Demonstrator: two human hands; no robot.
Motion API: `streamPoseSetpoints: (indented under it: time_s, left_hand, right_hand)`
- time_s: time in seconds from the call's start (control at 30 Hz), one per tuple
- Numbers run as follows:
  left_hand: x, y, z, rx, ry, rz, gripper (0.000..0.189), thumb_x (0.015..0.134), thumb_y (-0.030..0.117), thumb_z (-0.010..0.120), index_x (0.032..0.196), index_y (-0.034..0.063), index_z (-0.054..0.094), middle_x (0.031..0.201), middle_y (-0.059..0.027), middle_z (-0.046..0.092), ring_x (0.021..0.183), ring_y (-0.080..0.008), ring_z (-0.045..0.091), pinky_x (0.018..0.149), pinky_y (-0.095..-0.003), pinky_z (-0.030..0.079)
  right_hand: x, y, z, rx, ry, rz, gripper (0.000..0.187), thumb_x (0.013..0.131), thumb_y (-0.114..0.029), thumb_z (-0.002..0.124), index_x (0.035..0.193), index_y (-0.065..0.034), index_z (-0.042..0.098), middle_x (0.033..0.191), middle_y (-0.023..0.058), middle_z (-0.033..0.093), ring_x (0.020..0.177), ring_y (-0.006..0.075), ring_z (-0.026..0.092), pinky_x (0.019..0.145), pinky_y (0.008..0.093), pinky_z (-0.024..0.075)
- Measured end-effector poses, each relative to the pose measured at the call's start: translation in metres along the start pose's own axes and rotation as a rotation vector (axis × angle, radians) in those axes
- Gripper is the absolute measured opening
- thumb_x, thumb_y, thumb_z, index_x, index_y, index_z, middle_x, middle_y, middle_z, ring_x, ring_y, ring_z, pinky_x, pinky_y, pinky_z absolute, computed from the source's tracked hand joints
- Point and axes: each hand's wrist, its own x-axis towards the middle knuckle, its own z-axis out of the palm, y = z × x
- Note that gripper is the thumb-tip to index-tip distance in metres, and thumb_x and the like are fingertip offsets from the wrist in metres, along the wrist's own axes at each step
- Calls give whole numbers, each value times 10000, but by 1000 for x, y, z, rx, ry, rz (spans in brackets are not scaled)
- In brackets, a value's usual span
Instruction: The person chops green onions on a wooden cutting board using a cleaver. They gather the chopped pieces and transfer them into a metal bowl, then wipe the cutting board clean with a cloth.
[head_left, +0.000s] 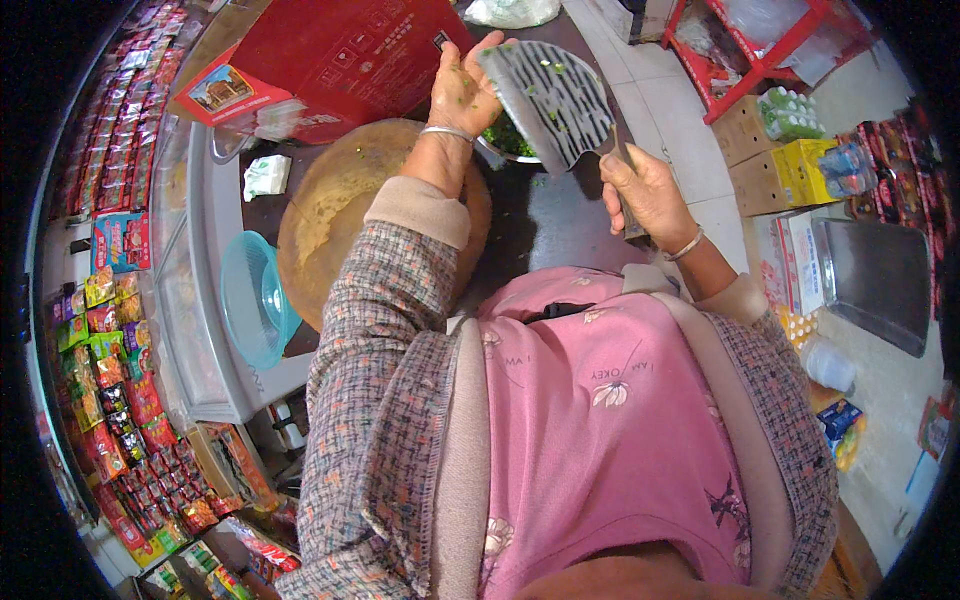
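My right hand (643, 191) grips a cleaver (551, 105) by its handle, with the broad blade raised and tilted. Bits of chopped greens cling to the blade, which shows dark stripes. My left hand (463, 90) is palm up at the blade's left edge, fingers spread and flecked with green; whether its fingertips touch the blade I cannot tell. Beneath the blade, partly hidden by it, a metal bowl (517, 157) holds chopped greens (501, 139). A round wooden chopping board (330, 217) lies under my left forearm, with a few green specks on it.
A red carton (360, 60) stands behind the board. Left of it are a teal plastic basket (251, 300), a white packet (266, 177) and a glass-fronted case (176, 300). Everything rests by a dark tabletop (555, 217). Boxes (765, 172) and a red rack (757, 60) stand to the right.
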Motion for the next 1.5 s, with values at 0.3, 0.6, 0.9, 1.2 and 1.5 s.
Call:
streamPoseSetpoints:
  time_s: [0.3,0.6,0.9,1.2,1.5]
  left_hand:
    - [-17,-6,-8,-212,-332,-82,733,963,576,277,1438,18,280,1417,-258,381,1253,-423,435,1046,-527,375]
    - [-25,-6,-12,-392,-411,-178,809,943,627,174,1421,-11,311,1421,-278,372,1307,-442,360,1106,-536,272]
    - [-57,-1,12,110,-49,-56,894,915,685,237,1498,29,65,1553,-232,11,1446,-356,28,1161,-485,37]
    - [-62,-10,21,728,-74,325,486,980,412,388,1095,-12,595,1158,-143,618,1088,-296,559,1010,-446,410]
    - [-83,23,13,303,110,159,592,952,458,481,1317,-7,443,1293,-195,518,1190,-315,498,1016,-415,393]
  right_hand:
    - [10,4,2,-133,-126,35,322,964,-366,533,864,-61,511,585,0,507,411,64,468,372,219,405]
    - [20,2,-15,-169,-51,29,353,937,-389,570,854,-48,532,565,-5,477,399,73,462,348,243,388]
    - [23,-3,-20,-292,148,25,357,925,-410,583,883,-57,548,564,-11,482,393,63,452,343,233,377]
    - [16,-12,2,-55,-170,-27,333,969,-368,522,866,-52,497,563,1,476,403,71,453,370,223,398]
    - [9,-10,-24,-91,115,-14,300,950,-343,558,839,-71,494,573,-1,474,401,71,445,365,228,388]
